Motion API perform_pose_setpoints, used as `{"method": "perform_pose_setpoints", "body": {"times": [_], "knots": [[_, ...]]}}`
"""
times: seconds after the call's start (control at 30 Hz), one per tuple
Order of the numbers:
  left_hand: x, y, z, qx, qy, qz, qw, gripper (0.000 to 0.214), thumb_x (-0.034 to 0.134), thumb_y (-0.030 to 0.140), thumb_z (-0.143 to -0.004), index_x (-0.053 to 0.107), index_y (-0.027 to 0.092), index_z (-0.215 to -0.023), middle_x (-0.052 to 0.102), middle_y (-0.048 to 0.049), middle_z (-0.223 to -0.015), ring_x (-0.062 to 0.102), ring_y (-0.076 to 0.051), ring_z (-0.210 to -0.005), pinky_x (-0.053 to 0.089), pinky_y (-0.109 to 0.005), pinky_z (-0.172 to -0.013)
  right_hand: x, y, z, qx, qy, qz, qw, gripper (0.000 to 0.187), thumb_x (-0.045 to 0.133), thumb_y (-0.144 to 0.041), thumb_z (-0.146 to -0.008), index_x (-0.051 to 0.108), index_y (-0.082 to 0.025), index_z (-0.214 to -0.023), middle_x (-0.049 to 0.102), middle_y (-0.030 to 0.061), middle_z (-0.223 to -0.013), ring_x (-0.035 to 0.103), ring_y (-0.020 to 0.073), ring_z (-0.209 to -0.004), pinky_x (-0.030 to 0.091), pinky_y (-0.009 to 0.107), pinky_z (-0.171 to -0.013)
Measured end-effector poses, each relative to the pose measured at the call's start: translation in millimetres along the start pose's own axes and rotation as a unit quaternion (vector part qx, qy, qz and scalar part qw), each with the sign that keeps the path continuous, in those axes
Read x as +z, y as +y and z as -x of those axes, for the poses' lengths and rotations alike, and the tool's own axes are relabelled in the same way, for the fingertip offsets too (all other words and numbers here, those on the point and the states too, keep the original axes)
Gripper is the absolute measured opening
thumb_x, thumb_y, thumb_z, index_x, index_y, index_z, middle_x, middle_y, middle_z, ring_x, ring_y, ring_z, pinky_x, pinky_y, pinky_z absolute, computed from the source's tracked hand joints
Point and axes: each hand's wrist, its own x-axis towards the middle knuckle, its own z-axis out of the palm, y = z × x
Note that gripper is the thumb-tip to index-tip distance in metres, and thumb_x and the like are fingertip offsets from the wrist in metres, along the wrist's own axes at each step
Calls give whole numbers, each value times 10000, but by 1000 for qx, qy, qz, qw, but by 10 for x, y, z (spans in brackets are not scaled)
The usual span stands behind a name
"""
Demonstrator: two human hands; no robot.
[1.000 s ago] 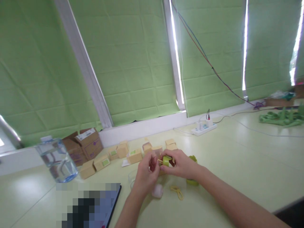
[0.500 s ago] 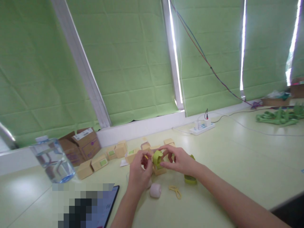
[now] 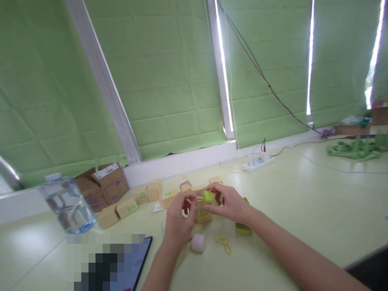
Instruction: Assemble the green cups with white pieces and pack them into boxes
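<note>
Between my thumb and fingers, my right hand [image 3: 230, 204] grips a small glossy green plastic piece [image 3: 207, 197], cup-like in shape. My left hand [image 3: 178, 216] pinches a pale yellow looped piece [image 3: 199, 199] against the green piece's left side; whether they are joined I cannot tell. Just below the hands stands a small yellow box [image 3: 204, 217], partly hidden. A whitish-pink roll [image 3: 198, 243] lies nearer to me, with a yellow looped clip [image 3: 224, 244] to its right. Another green plastic part [image 3: 243, 229] rests beneath my right wrist, partly covered.
Several small yellow boxes [image 3: 127, 207] line the back, beside an opened brown carton [image 3: 112, 184] and a large water bottle [image 3: 68, 206]. A tablet [image 3: 142, 258] lies at front left. A power strip [image 3: 258, 164] sits near the wall, green straps [image 3: 357, 148] far right.
The green piece has been turned, so its smooth outside shows instead of its hollow opening. The yellow loop now shows clearly between both hands. The hands stay in nearly the same place.
</note>
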Motion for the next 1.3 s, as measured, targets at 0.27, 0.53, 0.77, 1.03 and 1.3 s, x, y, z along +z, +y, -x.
{"method": "perform_pose_setpoints", "body": {"times": [0.27, 0.53, 0.77, 1.03, 1.3], "knots": [[-102, 54, -11, -8, -73, 32, 997, 308, 533, 340, -925, 568, 233, -1212, 658, -64, -1098, 628, -180, -889, 487, -300, -753, 0, 5, -3, -1, 12, -36, 999, 545, 802, -500, -689, 614, -214, -1113, 643, 13, -916, 545, 122, -654, 457, 248, -598], [-20, 171, 38, -12, -105, 102, 989, 401, 611, 318, -887, 543, 253, -1277, 619, -89, -1269, 611, -225, -1106, 493, -360, -936, 81, -18, -5, -28, -10, -70, 997, 541, 825, -289, -690, 603, -251, -1182, 655, -18, -896, 525, 106, -648, 436, 219, -580], [-106, 51, -35, -94, 24, 107, 990, 334, 561, 407, -899, 620, 193, -1149, 691, -73, -1041, 652, -202, -907, 508, -330, -811, 92, -114, 47, -38, -74, 18, 996, 229, 739, -400, -775, 651, -202, -850, 662, -6, -770, 557, 124, -635, 423, 230, -587], [-90, 2, -75, -179, 33, 277, 943, 376, 559, 441, -885, 605, 163, -1134, 700, -62, -959, 642, -151, -708, 471, -266, -631, 231, -186, 136, -122, -239, 108, 957, 406, 767, -444, -701, 705, -254, -1054, 699, -6, -797, 586, 141, -622, 379, 225, -547], [-59, -28, -70, -196, 6, 360, 912, 316, 500, 424, -919, 606, 174, -1081, 659, -19, -856, 633, -139, -651, 455, -258, -598, 130, -199, 97, -73, -164, 66, 981, 292, 701, -291, -748, 647, -236, -1030, 667, -19, -802, 572, 127, -637, 406, 219, -578]]}}
